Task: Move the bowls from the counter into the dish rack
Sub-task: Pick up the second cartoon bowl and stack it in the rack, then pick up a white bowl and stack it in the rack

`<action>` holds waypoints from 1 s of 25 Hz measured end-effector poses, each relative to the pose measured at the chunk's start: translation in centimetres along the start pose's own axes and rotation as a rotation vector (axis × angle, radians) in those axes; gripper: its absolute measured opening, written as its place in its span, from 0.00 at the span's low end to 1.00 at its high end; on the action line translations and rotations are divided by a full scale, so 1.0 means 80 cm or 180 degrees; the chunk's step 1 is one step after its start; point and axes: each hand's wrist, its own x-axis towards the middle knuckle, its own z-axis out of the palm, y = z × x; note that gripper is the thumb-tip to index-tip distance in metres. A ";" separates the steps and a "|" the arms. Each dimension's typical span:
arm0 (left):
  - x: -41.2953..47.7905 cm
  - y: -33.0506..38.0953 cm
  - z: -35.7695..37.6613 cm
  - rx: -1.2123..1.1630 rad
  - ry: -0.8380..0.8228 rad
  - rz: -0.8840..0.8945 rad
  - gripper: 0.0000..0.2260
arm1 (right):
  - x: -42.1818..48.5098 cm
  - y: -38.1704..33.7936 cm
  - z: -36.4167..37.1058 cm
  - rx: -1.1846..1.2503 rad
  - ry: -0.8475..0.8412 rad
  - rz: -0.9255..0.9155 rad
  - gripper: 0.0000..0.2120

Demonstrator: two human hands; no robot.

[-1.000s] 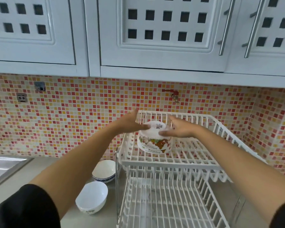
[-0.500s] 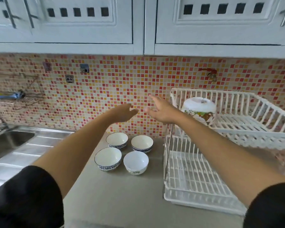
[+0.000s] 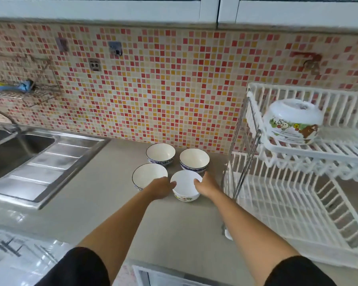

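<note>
On the grey counter (image 3: pixel 174 228) stand three blue-rimmed bowls (image 3: pixel 160 153) (image 3: pixel 194 158) (image 3: pixel 148 175) and a plain white bowl (image 3: pixel 185 183) with a small print on its side. My left hand (image 3: pixel 161 187) and my right hand (image 3: pixel 207 185) clasp the white bowl from either side, thumbs at its rim, while it rests on the counter. To the right stands a white two-tier dish rack (image 3: pixel 298 150). A cartoon-printed bowl (image 3: pixel 291 120) lies upside down on its upper tier.
A steel sink (image 3: pixel 12 153) with a ribbed drainboard (image 3: pixel 50 162) lies at the left, a faucet above it. The mosaic tile wall runs behind the bowls. The rack's steel upright (image 3: pixel 245 162) stands just right of my right hand.
Both hands left the cartoon bowl on the rack's upper tier, swung left and came down onto the white bowl on the counter. The view tilted down and left.
</note>
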 end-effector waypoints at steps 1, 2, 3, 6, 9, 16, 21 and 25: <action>0.009 -0.003 0.013 -0.0020 -0.0025 0.0002 0.21 | 0.010 0.011 0.009 0.0015 -0.0034 0.0157 0.25; 0.021 -0.009 0.028 -0.0083 -0.0031 -0.0037 0.21 | 0.022 0.024 0.019 0.0009 -0.0061 0.0280 0.25; 0.032 -0.013 0.038 -0.0147 -0.0028 -0.0070 0.21 | 0.034 0.032 0.028 0.0040 -0.0075 0.0422 0.25; 0.138 -0.034 0.111 -0.0627 -0.0370 -0.0335 0.23 | 0.114 0.074 0.067 0.0112 -0.0127 0.0939 0.27; 0.115 -0.028 0.119 -0.0775 -0.0323 -0.0405 0.21 | 0.099 0.079 0.072 0.0087 -0.0023 0.1054 0.26; 0.122 -0.028 0.112 -0.1144 0.0168 -0.0703 0.22 | 0.096 0.077 0.091 0.0402 0.0074 0.0759 0.24; 0.109 -0.028 0.104 -0.1353 0.0372 -0.0515 0.30 | 0.081 0.078 0.081 0.0754 0.0187 0.0462 0.21; 0.044 -0.032 0.071 -0.1643 0.0757 -0.0306 0.18 | 0.013 0.058 0.057 0.0983 0.0421 -0.0139 0.16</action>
